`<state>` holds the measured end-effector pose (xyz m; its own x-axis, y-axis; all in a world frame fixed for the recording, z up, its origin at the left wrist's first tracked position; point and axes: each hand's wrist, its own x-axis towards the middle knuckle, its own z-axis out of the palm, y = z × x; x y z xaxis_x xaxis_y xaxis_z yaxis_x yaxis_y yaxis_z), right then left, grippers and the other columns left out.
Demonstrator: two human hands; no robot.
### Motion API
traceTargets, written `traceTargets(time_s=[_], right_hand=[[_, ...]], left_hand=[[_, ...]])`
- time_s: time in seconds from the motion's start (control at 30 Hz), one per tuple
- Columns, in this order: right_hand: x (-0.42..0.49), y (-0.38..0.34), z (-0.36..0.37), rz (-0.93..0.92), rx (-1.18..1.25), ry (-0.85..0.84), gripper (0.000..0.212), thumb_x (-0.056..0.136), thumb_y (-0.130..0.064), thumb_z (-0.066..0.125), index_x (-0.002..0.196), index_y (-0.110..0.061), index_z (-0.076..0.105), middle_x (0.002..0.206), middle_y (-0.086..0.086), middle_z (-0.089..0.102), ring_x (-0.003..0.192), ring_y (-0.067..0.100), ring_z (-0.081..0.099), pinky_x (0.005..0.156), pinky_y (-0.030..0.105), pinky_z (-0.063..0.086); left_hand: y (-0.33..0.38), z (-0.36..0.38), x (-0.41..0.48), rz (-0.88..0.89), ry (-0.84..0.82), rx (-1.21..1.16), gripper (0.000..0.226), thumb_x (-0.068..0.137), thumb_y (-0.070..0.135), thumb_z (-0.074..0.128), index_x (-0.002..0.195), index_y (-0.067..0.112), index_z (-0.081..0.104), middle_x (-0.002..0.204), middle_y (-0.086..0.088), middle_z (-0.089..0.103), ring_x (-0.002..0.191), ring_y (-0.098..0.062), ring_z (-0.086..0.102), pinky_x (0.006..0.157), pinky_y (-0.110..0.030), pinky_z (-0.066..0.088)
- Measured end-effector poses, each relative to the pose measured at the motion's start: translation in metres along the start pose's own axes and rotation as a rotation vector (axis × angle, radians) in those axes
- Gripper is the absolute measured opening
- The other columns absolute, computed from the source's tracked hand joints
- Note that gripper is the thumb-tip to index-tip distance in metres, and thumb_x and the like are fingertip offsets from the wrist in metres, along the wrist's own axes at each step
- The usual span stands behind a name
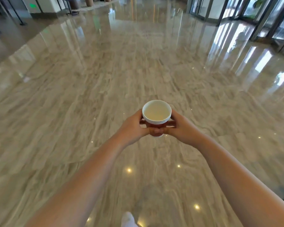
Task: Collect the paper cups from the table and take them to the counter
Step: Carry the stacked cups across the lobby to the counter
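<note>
A stack of nested paper cups, red outside and white inside, is held upright in front of me at chest height. Three white rims show one under the other at its top. My left hand wraps the stack from the left and my right hand from the right, with fingers meeting across its lower front. The inside of the top cup looks empty. Neither a table nor a counter is in view.
Polished beige marble floor stretches ahead, reflecting ceiling lights. Glass doors line the far right. A pillar base and a barrier post stand at the far left. A white shoe shows at the bottom edge.
</note>
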<state>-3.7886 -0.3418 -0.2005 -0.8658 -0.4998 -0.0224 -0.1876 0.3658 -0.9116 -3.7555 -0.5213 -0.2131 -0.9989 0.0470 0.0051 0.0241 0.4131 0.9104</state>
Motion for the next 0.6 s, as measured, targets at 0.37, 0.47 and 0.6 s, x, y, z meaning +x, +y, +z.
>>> traceTargets(time_s=[0.37,0.47,0.6], right_hand=[[0.334,0.024,-0.065,0.036,0.001,0.08,0.066,0.073,-0.018,0.074,0.131,-0.021,0.042,0.122,-0.002,0.059,0.109,0.017,0.06,0.098,0.046,0.047],[0.42,0.025,-0.091,0.031,0.015,0.106,0.068,0.074,-0.017,0.073,0.133,-0.023,0.04,0.122,-0.002,0.059,0.108,0.016,0.06,0.098,0.042,0.047],[0.532,0.039,-0.132,0.031,-0.003,0.101,0.07,0.076,-0.014,0.072,0.136,-0.021,0.036,0.124,-0.002,0.058,0.107,0.017,0.061,0.096,0.038,0.048]], left_hand=[[-0.055,-0.115,0.334,0.059,-0.07,0.037,0.065,0.058,0.045,0.08,0.114,0.049,0.046,0.106,0.027,0.061,0.097,0.014,0.057,0.071,-0.01,0.042],[-0.059,-0.143,0.426,0.072,-0.094,0.044,0.062,0.054,0.053,0.078,0.106,0.057,0.045,0.105,0.028,0.062,0.096,0.014,0.057,0.072,-0.009,0.043],[-0.069,-0.165,0.546,0.086,-0.105,0.055,0.063,0.051,0.057,0.076,0.106,0.057,0.044,0.104,0.029,0.061,0.1,0.008,0.057,0.084,-0.019,0.046]])
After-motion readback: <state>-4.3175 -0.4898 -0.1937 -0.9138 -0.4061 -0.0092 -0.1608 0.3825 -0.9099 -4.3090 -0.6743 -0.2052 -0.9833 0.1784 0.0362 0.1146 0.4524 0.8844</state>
